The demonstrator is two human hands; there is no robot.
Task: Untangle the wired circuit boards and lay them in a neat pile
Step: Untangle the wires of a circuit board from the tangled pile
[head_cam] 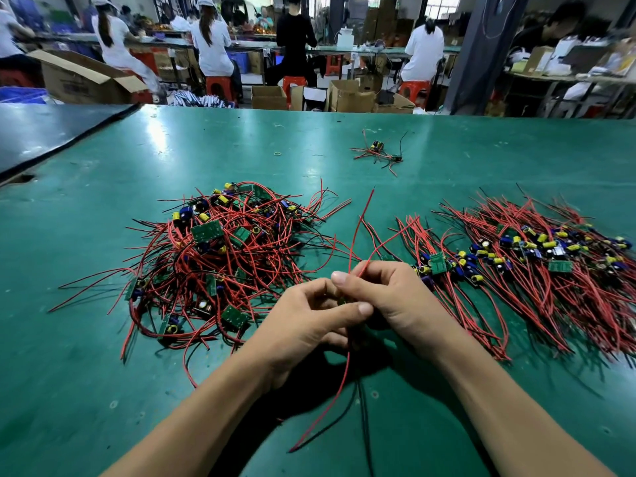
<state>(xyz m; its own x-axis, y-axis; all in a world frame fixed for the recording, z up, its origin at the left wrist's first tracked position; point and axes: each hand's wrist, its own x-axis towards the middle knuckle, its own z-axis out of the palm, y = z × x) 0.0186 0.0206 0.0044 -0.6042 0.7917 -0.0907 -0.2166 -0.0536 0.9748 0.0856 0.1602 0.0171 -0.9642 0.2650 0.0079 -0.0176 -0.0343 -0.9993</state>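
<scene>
Head view looks down on a green surface (69, 373) in a busy workshop. At the centre of the frame, both hands work on one wired board.

- **Left hand:** the left hand (309, 318) has its grip curled, with the thumb laid across toward the other hand. It seems to hold the board, which is almost wholly hidden between the two hands.
- **Right hand:** the right hand (399, 297) has its grip pinched on red wires (364, 210) that rise from the fingertips toward 12 o'clock. More red and black leads trail from below the hands toward 6 o'clock.

At 10 o'clock from the hands lies the tangle (220, 256), a big knotted heap of green boards, yellow and blue parts, and looping red and black wires.

At 2 o'clock lies the pile (537, 259). Its boards sit in a band and its wires are combed roughly one way. Its near edge is just beside the right hand.

At 12 o'clock, well apart, sits a small stray cluster (378, 153) of boards and wires. A rubber band (277, 153) lies near 11 o'clock.

Judged by the two heaps, the job looks about half done. The pile is broad, yet the tangle is of similar bulk. Left to do: free the held board, lay it on the pile, then work through the tangle and probably the stray cluster.
</scene>
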